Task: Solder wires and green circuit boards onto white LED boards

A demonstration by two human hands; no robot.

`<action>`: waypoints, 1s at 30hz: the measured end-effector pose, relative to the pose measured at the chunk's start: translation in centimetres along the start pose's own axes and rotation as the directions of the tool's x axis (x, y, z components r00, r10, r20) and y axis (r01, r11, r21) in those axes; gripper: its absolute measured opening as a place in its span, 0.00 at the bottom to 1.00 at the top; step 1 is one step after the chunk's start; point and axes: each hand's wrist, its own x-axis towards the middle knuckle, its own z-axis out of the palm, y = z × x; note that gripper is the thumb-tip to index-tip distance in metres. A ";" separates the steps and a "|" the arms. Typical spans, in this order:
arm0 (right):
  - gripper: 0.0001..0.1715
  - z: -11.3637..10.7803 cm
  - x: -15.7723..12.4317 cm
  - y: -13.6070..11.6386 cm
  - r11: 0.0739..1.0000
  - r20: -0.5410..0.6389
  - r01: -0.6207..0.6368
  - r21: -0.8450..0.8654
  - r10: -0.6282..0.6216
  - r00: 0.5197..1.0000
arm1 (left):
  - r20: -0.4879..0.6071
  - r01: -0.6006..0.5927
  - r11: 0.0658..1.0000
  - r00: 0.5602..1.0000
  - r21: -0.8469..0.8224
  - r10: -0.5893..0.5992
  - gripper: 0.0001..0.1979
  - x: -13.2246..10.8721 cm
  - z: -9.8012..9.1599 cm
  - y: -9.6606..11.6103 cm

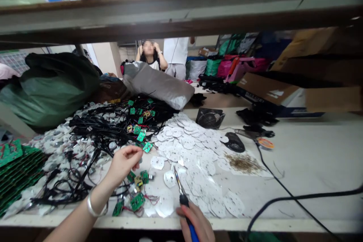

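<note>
My left hand (124, 162) is pinched shut above a cluster of small green circuit boards (138, 187) with red and black wires; what its fingertips hold is too small to make out. My right hand (195, 223) grips a soldering iron (181, 193) with a blue handle near the bench's front edge. The iron's tip points up and away toward a white round board (170, 179). A heap of white round boards (195, 151) spreads to the right of it.
A tangle of black wires (93, 132) and more green boards lies at left. Stacked green panels (14, 170) sit far left. A small black fan (210, 118), a solder spool (265, 143), a black cable (283, 198) and cardboard boxes (272, 89) are at right. A shelf (181, 11) hangs overhead. A person sits beyond.
</note>
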 end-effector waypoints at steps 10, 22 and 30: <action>0.25 -0.9 2.2 -0.5 0.968 0.119 0.038 0.247 -0.069 0.990 | 0.103 -0.244 0.960 0.967 0.137 0.231 0.09 -0.2 2.6 -1.8; 0.20 -1.3 4.2 -1.6 0.946 0.173 -0.091 0.311 0.038 0.984 | 0.259 -0.423 0.835 0.901 0.351 0.347 0.06 -4.2 4.1 -3.7; 0.08 0.0 7.3 -2.5 0.941 0.257 -0.257 0.219 0.198 0.946 | 0.291 -0.485 0.813 0.868 0.324 0.402 0.07 -5.4 4.3 -4.6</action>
